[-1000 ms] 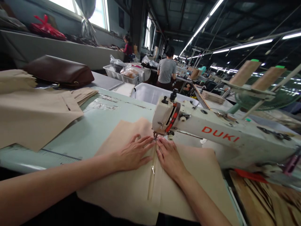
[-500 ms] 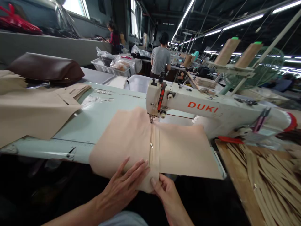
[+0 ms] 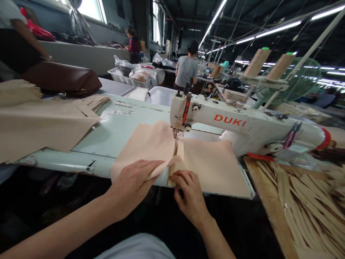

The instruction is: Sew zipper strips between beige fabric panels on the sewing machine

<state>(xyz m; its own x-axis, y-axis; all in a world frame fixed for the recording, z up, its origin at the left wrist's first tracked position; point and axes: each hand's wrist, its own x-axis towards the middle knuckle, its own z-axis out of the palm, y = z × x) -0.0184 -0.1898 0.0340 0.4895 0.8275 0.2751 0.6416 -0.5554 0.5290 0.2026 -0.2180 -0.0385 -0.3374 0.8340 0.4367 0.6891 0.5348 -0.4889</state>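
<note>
Pale beige fabric (image 3: 212,162) lies under the needle of a white sewing machine (image 3: 205,113), with a zipper (image 3: 175,147) running down from the presser foot (image 3: 175,134). My left hand (image 3: 136,181) is closed on the near edge of the left part of the fabric and holds it folded up off the bed. Just right of it, my right hand (image 3: 190,190) has its fingers curled on the near end of the zipper tape. The lower stretch of the zipper is partly hidden by the lifted flap and my fingers.
Stacked beige panels (image 3: 45,118) lie left, with a dark brown leather piece (image 3: 64,79) behind. Zipper strips (image 3: 304,205) cover a wooden board at right. Two thread cones (image 3: 257,62) stand above the machine. One person (image 3: 185,70) works ahead; another's arm (image 3: 32,37) shows far left.
My left hand has gone from lying flat on the fabric to lifting its edge into a fold. My right hand has moved up onto the zipper tape. A person has appeared at far left.
</note>
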